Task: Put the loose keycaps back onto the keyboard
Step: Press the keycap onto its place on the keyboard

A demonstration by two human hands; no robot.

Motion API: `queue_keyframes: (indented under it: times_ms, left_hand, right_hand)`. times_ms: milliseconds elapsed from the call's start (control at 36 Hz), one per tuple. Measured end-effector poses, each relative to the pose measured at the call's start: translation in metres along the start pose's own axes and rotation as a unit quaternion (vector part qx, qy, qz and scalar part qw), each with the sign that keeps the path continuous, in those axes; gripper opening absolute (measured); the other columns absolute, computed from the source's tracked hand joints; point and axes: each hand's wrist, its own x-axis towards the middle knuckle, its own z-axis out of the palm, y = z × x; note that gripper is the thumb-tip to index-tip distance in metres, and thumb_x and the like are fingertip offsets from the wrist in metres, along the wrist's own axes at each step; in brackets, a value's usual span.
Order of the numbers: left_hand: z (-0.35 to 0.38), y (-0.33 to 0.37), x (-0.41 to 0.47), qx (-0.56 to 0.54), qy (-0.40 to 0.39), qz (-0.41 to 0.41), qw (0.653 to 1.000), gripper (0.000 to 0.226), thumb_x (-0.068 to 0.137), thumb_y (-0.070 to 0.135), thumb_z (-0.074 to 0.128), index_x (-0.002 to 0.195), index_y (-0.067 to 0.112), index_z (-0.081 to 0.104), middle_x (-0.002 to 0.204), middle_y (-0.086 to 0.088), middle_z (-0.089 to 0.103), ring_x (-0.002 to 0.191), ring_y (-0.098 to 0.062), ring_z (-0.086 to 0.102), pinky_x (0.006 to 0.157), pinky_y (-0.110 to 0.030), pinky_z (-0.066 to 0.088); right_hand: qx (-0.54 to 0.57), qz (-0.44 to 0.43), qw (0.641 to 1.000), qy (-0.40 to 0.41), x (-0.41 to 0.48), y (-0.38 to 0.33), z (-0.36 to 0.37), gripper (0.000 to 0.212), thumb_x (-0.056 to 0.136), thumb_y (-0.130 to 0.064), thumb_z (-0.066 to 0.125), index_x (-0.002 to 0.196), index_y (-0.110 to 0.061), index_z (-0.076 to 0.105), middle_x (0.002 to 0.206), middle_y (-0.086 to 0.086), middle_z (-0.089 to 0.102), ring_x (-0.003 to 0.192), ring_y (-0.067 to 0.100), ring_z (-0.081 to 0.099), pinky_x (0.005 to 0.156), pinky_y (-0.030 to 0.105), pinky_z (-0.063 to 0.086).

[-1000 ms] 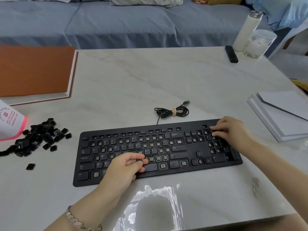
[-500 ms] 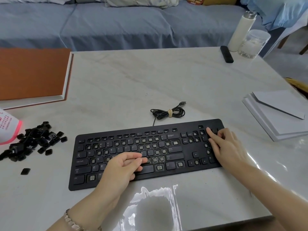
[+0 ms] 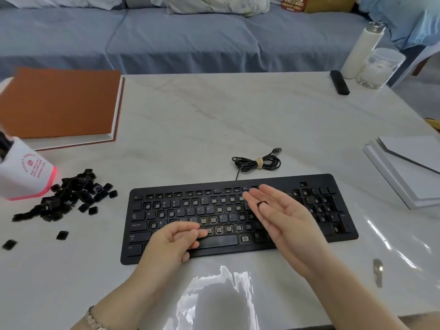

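The black keyboard [image 3: 295, 184] lies on the white table with many bare switches and several keycaps in place. A heap of loose black keycaps [image 3: 64, 198] sits to its left. My left hand [image 3: 176, 241] rests over the keyboard's lower left rows, fingers curled, thumb against the forefinger, with nothing visible between them. My right hand [image 3: 278, 217] hovers above the keyboard's middle, palm turned up and left, fingers straight. A small black keycap [image 3: 262, 204] lies on its fingers.
A tipped white and pink cup [image 3: 26, 172] lies by the keycap heap. An orange-covered book [image 3: 57, 106] is at the back left and white boards [image 3: 409, 167] at the right. The coiled cable [image 3: 257, 161], a black remote [image 3: 339, 82], a bottle [image 3: 362, 48] and a jar [image 3: 378, 67] stand behind.
My right hand has lifted off the number pad, moved left over the keyboard's middle and turned palm up with a keycap on it. My left hand has stayed in place.
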Motion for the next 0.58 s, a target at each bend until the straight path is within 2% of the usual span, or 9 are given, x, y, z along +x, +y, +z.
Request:
queue_keyframes:
  times_ms: [83,167,278,361,500,583]
  left_hand:
    - [-0.006,-0.002,-0.001,-0.006,0.002,-0.007,1.000,0.013,0.091,0.004,0.055,0.096,0.012,0.065,0.087,0.002,0.075,0.059,0.002,0.056,0.062,-0.020,0.042]
    - [-0.009,-0.004,-0.002,-0.006,0.009,-0.009,1.000,0.014,0.092,0.005,0.055,0.097,0.012,0.065,0.086,0.004,0.075,0.067,-0.005,0.054,0.063,-0.021,0.041]
    - [-0.012,-0.005,-0.002,-0.004,0.011,-0.014,1.000,0.014,0.092,0.004,0.055,0.096,0.011,0.066,0.085,0.004,0.075,0.067,-0.006,0.054,0.063,-0.022,0.042]
    - [-0.013,-0.005,-0.002,-0.003,0.010,-0.018,1.000,0.014,0.092,0.003,0.054,0.096,0.010,0.065,0.084,0.003,0.075,0.062,-0.004,0.053,0.060,-0.021,0.041]
    - [-0.013,-0.004,-0.001,-0.014,0.009,-0.015,1.000,0.014,0.091,0.001,0.054,0.096,0.008,0.065,0.086,0.001,0.075,0.065,-0.006,0.053,0.058,-0.021,0.039]
    - [-0.012,-0.003,-0.001,-0.020,0.007,-0.012,1.000,0.015,0.091,0.001,0.054,0.095,0.009,0.066,0.087,0.000,0.075,0.065,-0.006,0.055,0.059,-0.021,0.040]
  right_hand:
    - [-0.017,-0.034,0.998,-0.040,-0.007,0.004,0.014,0.035,0.078,0.012,0.050,0.107,-0.007,0.056,0.100,0.005,0.072,0.100,0.015,0.066,0.077,0.018,0.053]
    - [-0.064,-0.078,0.991,-0.082,-0.013,0.006,0.024,0.039,0.075,0.011,0.052,0.109,-0.009,0.055,0.105,0.003,0.071,0.105,0.013,0.064,0.077,0.017,0.051]
    - [-0.069,-0.098,0.984,-0.130,-0.017,0.007,0.030,0.046,0.059,-0.008,0.068,0.104,-0.014,0.064,0.107,0.002,0.070,0.108,0.014,0.062,0.079,0.019,0.051]
    - [-0.073,-0.103,0.976,-0.178,-0.018,0.008,0.032,0.040,0.062,-0.013,0.070,0.099,-0.027,0.071,0.113,0.003,0.068,0.113,0.016,0.060,0.083,0.021,0.050]
    - [-0.093,-0.098,0.972,-0.190,-0.016,0.011,0.026,0.038,0.068,-0.014,0.069,0.104,-0.026,0.068,0.116,0.006,0.066,0.116,0.021,0.058,0.086,0.023,0.050]
    - [-0.108,-0.090,0.977,-0.162,-0.015,0.012,0.023,0.035,0.068,-0.011,0.071,0.102,-0.020,0.067,0.101,0.003,0.067,0.110,0.025,0.062,0.084,0.022,0.050]
